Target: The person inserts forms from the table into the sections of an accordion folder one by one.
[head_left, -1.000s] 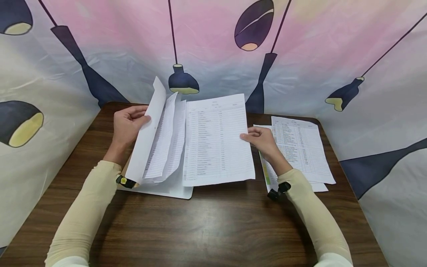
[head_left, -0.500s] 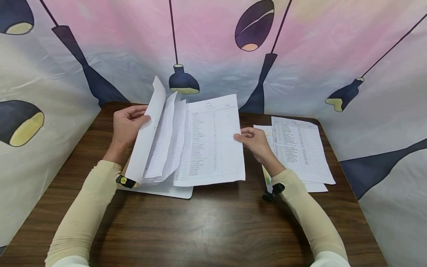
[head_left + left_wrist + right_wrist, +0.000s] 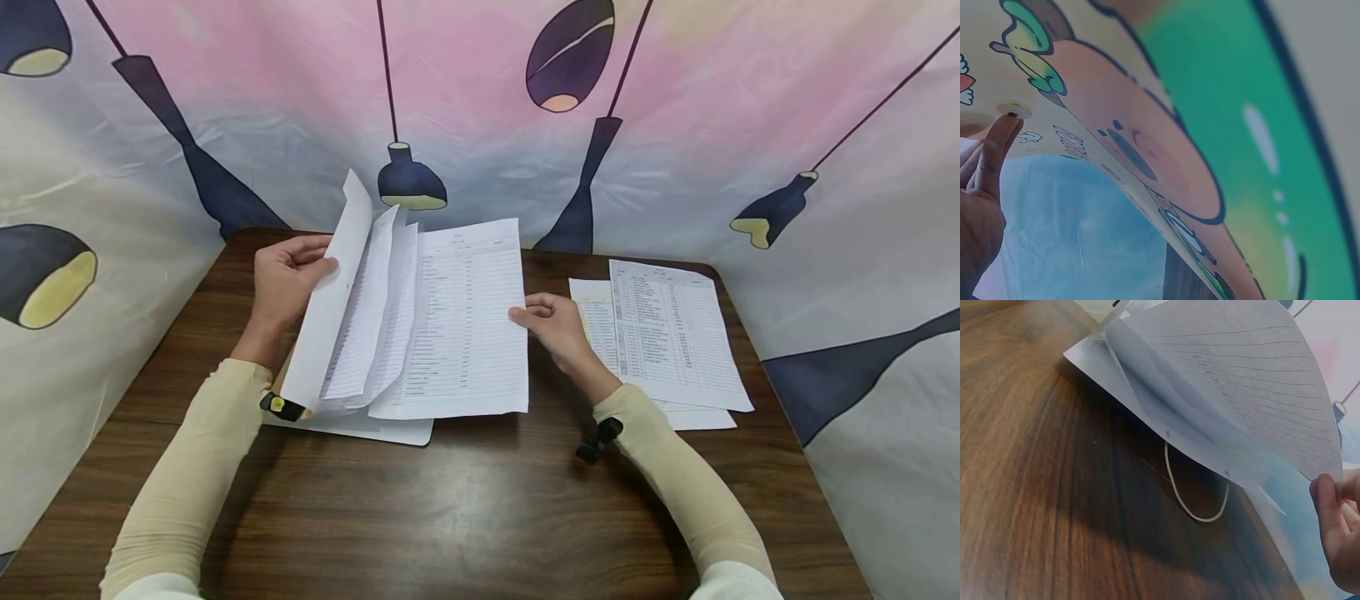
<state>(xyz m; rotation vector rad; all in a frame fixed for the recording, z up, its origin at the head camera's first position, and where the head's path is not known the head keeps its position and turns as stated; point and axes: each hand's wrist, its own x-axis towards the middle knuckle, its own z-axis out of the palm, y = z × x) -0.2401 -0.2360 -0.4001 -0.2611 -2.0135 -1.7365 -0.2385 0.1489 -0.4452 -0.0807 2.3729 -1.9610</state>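
1. As the left hand props up the folder cover, its fingers clamp the outer edge, thumb inside and the others behind; the left wrist view shows them by a round disc on the cartoon-printed side.

2. Look at that cover bow! It should be light and springy, stiffer than paper, perhaps smooth enough to slip; mid-edge looks the spot to hold.

3. Next along, the inner pages stand fanned and wavy, thin stuff that probably creases easily.

4. And here's the printed sheet, spread just right of those pages, its free side raised over the tabletop. It curves softly: next to no weight, floppy, easy to tear or crumple.

5. Out on its right edge, about midway up, the right hand has its fingers pinched on the paper, thumb in front. Good choice, I'd judge: a corner grip would let the rest droop.

6. Far right, loose papers lie overlapping, apart from the sheet.
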